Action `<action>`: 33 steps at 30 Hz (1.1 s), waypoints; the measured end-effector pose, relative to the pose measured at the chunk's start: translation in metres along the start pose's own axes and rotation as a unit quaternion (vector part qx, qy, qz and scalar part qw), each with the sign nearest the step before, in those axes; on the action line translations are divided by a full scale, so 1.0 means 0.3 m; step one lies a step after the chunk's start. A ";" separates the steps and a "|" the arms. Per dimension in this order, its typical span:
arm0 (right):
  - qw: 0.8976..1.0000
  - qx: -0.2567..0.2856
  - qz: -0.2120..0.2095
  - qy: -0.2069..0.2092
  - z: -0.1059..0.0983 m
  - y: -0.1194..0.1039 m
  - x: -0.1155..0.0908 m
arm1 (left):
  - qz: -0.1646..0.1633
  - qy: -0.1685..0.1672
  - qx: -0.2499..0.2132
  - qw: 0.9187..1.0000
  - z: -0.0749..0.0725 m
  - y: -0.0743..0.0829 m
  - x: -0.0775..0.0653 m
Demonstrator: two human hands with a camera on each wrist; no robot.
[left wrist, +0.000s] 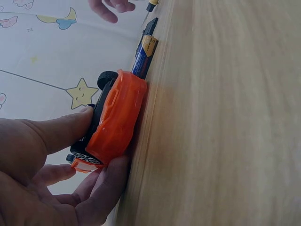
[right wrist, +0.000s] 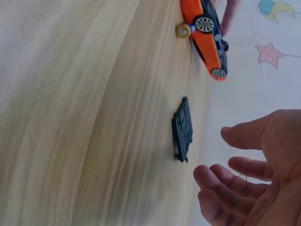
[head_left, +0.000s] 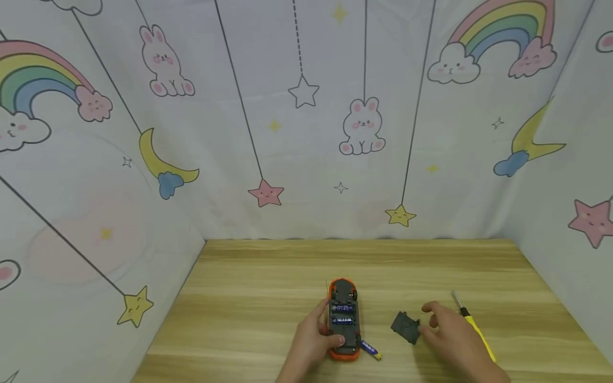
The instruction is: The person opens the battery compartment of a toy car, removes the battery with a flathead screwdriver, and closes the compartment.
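An orange toy car [head_left: 344, 334] lies upside down on the table, its dark underside facing up. Blue batteries [head_left: 342, 321] sit in its uncovered battery compartment. My left hand [head_left: 308, 338] grips the car from the left, thumb on the underside and fingers along the side. A loose blue and yellow battery [head_left: 371, 350] lies beside the car's lower right. To the right of it is a black battery cover [head_left: 406, 327]. Over the cover's right edge hovers my right hand [head_left: 452, 335], fingers loosely bent; in the right wrist view it is apart from the cover [right wrist: 182, 132].
A screwdriver [head_left: 479, 332] with a yellow handle lies on the wooden table [head_left: 249, 298], beyond my right hand. A white cloth [head_left: 306, 149] printed with rainbows, rabbits and stars hangs behind the table and on both sides.
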State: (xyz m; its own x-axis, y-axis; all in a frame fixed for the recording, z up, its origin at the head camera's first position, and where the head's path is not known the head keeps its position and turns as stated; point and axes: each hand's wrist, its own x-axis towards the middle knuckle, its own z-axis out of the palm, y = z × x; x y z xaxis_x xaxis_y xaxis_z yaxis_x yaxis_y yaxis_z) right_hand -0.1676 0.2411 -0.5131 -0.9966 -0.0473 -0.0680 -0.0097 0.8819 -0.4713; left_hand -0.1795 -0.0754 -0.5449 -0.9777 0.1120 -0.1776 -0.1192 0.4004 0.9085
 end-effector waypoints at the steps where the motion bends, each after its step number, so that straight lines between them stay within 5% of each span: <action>1: 1.000 0.001 -0.004 0.001 0.009 -0.010 0.001 | -0.002 0.000 0.001 1.000 0.000 0.000 0.001; 20: 0.999 0.019 -0.020 -0.044 0.146 -0.152 0.004 | -0.001 -0.001 0.003 1.000 -0.001 -0.004 0.009; 33: 0.994 0.019 -0.079 -0.076 0.208 -0.206 -0.005 | -0.006 0.001 0.007 1.000 0.003 -0.010 0.005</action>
State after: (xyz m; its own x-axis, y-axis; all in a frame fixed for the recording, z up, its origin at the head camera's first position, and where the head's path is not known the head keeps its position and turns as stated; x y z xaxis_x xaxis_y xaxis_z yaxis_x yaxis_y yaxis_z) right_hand -0.1603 0.1572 -0.5388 -0.9590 -0.2559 -0.1216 -0.1581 0.8394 -0.5200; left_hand -0.1806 -0.0757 -0.5482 -0.9768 0.1046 -0.1870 -0.1282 0.4138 0.9013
